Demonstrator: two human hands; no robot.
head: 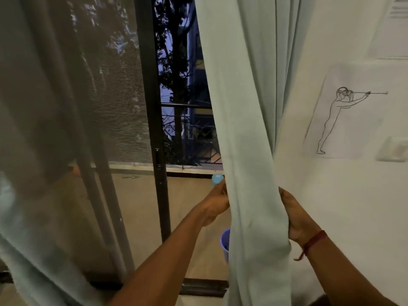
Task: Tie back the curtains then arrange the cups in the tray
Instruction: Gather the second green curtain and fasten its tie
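Note:
A pale green curtain hangs in front of me, gathered into a narrow bundle at waist height. My left hand grips its left edge, fingers hidden behind the cloth. On the other side my right hand grips the bundle, a red thread around the wrist. A second, sheer curtain hangs at the left over the door. Just above my left hand a light blue cup peeks out, and a purple-blue cup shows below it, half hidden by the curtain.
A dark-framed sliding door stands behind the curtains, with a balcony and trees outside. A white wall at the right carries a line drawing and a switch plate. The door track runs along the floor.

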